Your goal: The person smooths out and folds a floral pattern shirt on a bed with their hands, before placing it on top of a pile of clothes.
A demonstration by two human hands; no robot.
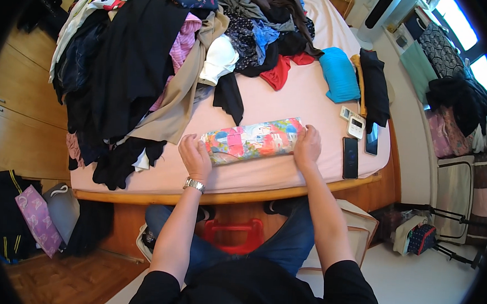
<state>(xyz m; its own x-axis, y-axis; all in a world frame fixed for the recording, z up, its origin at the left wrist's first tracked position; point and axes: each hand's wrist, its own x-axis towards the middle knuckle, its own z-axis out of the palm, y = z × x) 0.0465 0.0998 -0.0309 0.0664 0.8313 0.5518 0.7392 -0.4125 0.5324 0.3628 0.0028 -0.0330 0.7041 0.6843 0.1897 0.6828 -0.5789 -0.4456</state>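
A tight roll of cloth [252, 142] with a multicoloured print in pink, blue, yellow and white lies across the near part of the bed. My left hand [196, 159] grips its left end, and a metal-band watch is on that wrist. Around the opposite end, the fingers of my right hand [308, 147] are closed. The roll slants slightly, its right end farther from me. Parts of both ends are hidden by my fingers.
Loose clothes [140, 56] form a big heap at the left and back of the bed [269, 181]. Farther right are a blue rolled cloth [338, 74], a black roll [375, 85], remote controls [356, 126] and two phones [351, 157]. A red stool [234, 235] stands between my legs.
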